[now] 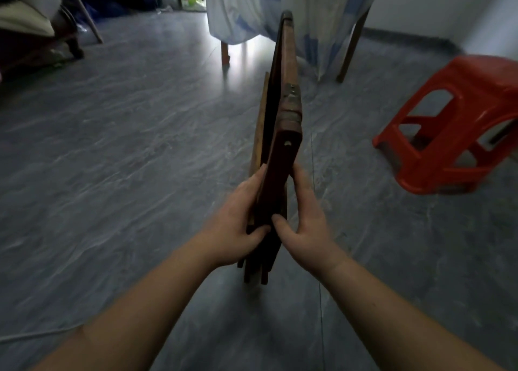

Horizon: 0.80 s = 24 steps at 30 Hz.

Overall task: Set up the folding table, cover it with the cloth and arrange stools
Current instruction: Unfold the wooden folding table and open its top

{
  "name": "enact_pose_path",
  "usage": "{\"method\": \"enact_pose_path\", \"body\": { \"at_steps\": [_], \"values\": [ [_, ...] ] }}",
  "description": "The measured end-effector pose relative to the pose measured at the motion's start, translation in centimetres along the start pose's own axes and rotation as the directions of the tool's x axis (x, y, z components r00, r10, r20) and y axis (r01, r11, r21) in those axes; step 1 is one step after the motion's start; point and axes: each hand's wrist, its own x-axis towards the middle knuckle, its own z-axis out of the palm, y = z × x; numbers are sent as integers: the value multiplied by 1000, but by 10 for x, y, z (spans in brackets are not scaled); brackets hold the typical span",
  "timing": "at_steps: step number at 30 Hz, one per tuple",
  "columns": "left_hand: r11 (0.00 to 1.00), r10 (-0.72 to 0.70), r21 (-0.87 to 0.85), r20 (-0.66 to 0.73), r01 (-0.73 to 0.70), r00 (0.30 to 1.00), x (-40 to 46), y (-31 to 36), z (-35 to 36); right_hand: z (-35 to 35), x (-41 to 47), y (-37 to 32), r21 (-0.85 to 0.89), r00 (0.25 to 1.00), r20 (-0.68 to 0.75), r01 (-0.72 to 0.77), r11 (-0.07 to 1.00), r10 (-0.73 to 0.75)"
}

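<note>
A dark brown wooden folding table [284, 110] stands folded on edge in the middle of the grey floor, its legs tucked flat against the top. My left hand [238, 219] grips its near end from the left side. My right hand [304, 222] grips the same end from the right, thumb on the wood. A red plastic stool [459, 124] stands on the floor to the right. A white and blue cloth [280, 9] hangs over another piece of furniture behind the folded table.
Wooden legs [351, 51] show under the draped cloth at the back. Dark furniture [36, 40] and a leaning stick [87, 14] fill the far left corner. A white wall runs along the right. Open grey floor [126, 146] lies to the left.
</note>
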Motion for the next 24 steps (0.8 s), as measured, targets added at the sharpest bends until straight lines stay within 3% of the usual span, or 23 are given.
{"method": "enact_pose_path", "body": {
  "at_steps": [3,7,10,15,20,24],
  "values": [
    [999,2,-45,-15,-3,1000,-3,-14,10,14,-10,25,-60,1000,7,-6,998,7],
    [981,-148,-130,-36,142,988,-13,-27,24,36,-29,44,-66,975,52,-211,975,215],
    [981,-171,-105,-70,164,983,-17,-39,39,48,-35,49,-101,946,20,-320,942,323],
    [968,-235,-98,-25,231,972,-22,-48,43,51,-30,46,-66,932,-52,-361,930,358],
    [959,-265,-129,-100,252,959,-27,-39,40,52,-32,45,-17,904,-66,-425,905,423],
    [966,-258,-37,-117,255,959,-30,-43,13,36,-36,49,53,890,-70,-448,893,450]
  ]
}}
